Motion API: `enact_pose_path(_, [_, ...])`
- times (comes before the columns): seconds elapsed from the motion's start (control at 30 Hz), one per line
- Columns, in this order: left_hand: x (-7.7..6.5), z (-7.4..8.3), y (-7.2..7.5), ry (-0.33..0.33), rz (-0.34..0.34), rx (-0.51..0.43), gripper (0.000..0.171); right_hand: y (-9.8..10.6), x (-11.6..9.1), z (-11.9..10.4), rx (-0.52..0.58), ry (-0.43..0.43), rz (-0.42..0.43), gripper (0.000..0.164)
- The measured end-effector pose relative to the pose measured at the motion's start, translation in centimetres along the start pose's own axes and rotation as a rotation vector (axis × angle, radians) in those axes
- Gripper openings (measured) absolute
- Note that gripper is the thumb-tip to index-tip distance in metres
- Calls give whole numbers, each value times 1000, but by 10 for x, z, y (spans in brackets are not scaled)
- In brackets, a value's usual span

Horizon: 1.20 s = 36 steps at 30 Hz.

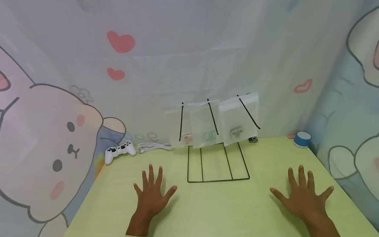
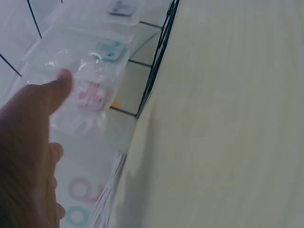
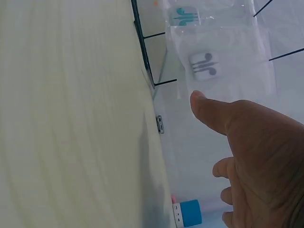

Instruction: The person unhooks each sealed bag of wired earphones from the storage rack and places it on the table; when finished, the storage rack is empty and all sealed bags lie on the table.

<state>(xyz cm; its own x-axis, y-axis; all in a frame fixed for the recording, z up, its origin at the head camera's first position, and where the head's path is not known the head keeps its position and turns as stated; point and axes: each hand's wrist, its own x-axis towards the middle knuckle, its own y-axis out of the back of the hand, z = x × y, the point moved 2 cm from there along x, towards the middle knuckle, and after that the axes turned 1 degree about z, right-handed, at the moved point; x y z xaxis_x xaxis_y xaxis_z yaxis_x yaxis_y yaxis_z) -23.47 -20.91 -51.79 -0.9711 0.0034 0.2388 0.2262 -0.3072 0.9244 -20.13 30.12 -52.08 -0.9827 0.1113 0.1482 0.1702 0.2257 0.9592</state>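
My left hand (image 1: 151, 199) is spread with straight fingers, palm down, over the left part of the table. To the right, my right hand (image 1: 306, 199) is spread the same way; neither holds anything. Between and beyond them stands a black wire rack (image 1: 202, 181) with three prongs. On its prongs hang a left clear bag (image 1: 173, 128), a middle bag (image 1: 199, 125) and a right bag (image 1: 231, 115). Wired earphones show inside: red ones (image 2: 92, 95), teal ones (image 3: 184, 17) and dark grey ones (image 3: 205, 65). In the wrist views both thumbs stick out towards the bags, apart from them.
A white game controller (image 1: 119, 149) and a coiled white cable (image 1: 155, 146) lie at the back left. Right of the rack sits a small black device with a round dial (image 1: 253, 139). A blue-and-white cylinder (image 1: 302, 140) and a pink item (image 1: 291, 136) stand at the back right.
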Motion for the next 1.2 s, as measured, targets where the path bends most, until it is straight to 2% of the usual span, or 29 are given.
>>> enact_pose_path(0.13, [7,8,-10,-35,10,-87,94,-4,4,-1,34,13,-40,110])
enact_pose_path(0.27, [20,11,-15,-47,16,-178,91,-9,16,-16,96,66,-95,108])
enact_pose_path(0.4, [33,12,-17,-58,-5,-323,89,-11,30,-32,178,147,-156,102])
enact_pose_path(0.53, [50,7,-18,-75,11,-476,84,-20,49,-46,300,214,-210,96])
enact_pose_path(0.67, [73,1,-18,-84,17,-628,81,-30,70,-55,389,261,-215,90])
enact_pose_path(0.77, [90,-1,-18,-84,27,-690,77,-36,85,-57,434,272,-217,86])
enact_pose_path(0.93, [113,-2,-18,-84,26,-738,70,-40,103,-56,478,236,-237,84])
enact_pose_path(1.07, [120,-6,-18,-91,31,-792,65,-42,108,-59,494,246,-243,82])
enact_pose_path(1.2, [124,-7,-20,-85,50,-900,60,-44,105,-59,501,274,-244,78])
